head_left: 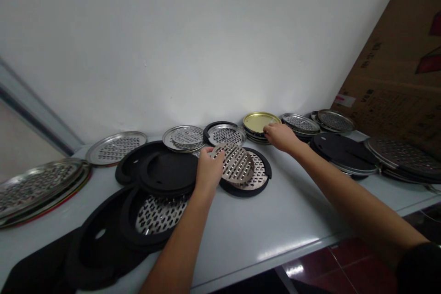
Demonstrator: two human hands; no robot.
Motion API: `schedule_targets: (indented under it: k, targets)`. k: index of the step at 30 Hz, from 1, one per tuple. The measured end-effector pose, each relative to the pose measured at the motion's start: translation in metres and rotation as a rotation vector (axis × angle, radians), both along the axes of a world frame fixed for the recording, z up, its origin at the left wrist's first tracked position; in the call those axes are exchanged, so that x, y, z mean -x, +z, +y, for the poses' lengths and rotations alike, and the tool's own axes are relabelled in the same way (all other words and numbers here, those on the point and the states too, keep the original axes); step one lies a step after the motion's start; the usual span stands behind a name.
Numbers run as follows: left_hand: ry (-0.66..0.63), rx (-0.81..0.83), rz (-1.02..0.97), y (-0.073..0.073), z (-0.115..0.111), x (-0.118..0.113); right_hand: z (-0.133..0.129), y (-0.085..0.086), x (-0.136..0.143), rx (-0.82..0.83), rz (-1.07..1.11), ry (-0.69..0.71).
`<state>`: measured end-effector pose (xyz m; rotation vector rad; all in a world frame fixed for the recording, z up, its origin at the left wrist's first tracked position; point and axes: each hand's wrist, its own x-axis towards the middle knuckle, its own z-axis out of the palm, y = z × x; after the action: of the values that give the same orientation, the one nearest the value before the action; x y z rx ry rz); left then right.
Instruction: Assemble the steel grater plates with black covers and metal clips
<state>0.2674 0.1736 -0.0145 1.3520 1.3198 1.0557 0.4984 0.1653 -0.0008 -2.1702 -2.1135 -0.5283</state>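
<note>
My left hand [209, 167] grips a round slotted metal grate [237, 161] by its left edge, thumb on top. The grate is tilted above a black-rimmed disc with a perforated metal plate [259, 175] in it; I cannot tell whether they touch. Farther right, my right hand [278, 135] has its fingers closed at the right rim of a shallow gold-coloured round plate [260, 122]. That plate tops a stack of round plates against the wall. Part of its rim is hidden by my fingers.
Black round trays [168, 172] overlap on the left of the grey table [248, 234]. Perforated metal plates [119, 148] stand along the wall, some in stacks. At right are a black disc stack [344, 152], more round plates [406, 156] and a large cardboard box [392, 82].
</note>
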Motion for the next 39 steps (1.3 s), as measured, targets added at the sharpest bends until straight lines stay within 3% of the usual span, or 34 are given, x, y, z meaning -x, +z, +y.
schedule_targets:
  k: [7,17,25,32,39]
  targets:
    - [-0.076,0.112,-0.216,0.01,-0.005,0.004,0.004,0.013,-0.002,-0.017,-0.054,0.095]
    - [0.028,0.1,-0.523,0.031,-0.003,0.017,-0.046,0.027,0.008,-0.149,-0.045,0.167]
    - [0.083,0.153,-0.725,0.044,-0.018,0.042,-0.006,0.02,0.003,0.062,0.037,0.14]
    - [0.116,0.281,-0.783,0.041,-0.044,0.074,0.022,0.028,-0.004,0.175,0.214,0.062]
    - [0.102,0.338,-0.821,0.037,-0.049,0.079,0.03,0.034,-0.01,0.197,0.296,0.054]
